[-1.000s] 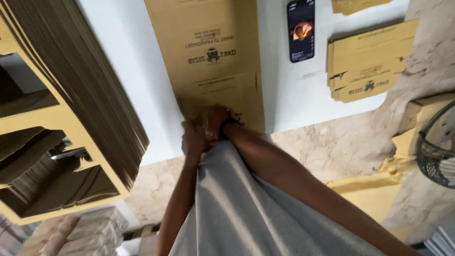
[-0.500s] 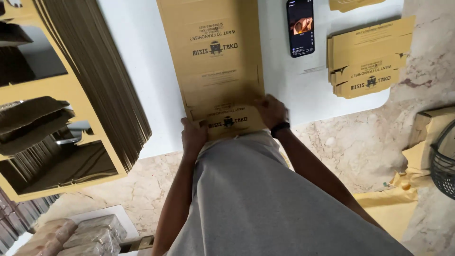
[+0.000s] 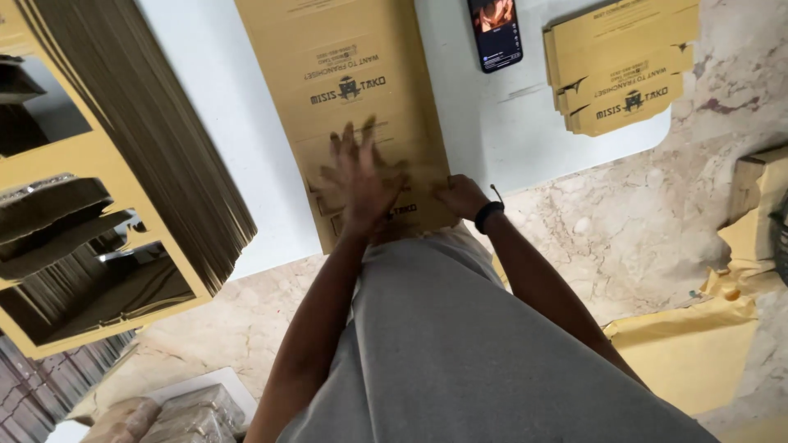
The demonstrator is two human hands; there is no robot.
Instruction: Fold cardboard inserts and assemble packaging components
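White tabletop [image 3: 246,131] runs above a marbled floor [image 3: 624,238], seen from above. One flat brown carton [image 3: 345,90] lies lengthwise on the table, its near end at the table edge against the person's grey shirt [image 3: 460,353]. Left hand [image 3: 357,176] lies open and blurred, fingers spread, flat on the carton's near end. Right hand [image 3: 461,195], black band at the wrist, is curled on the carton's right edge, grasping it. One phone [image 3: 495,33] lies just right of the carton. One low stack of folded cartons [image 3: 624,70] sits further right. One tall stack of flat sheets [image 3: 139,139] fills the left.
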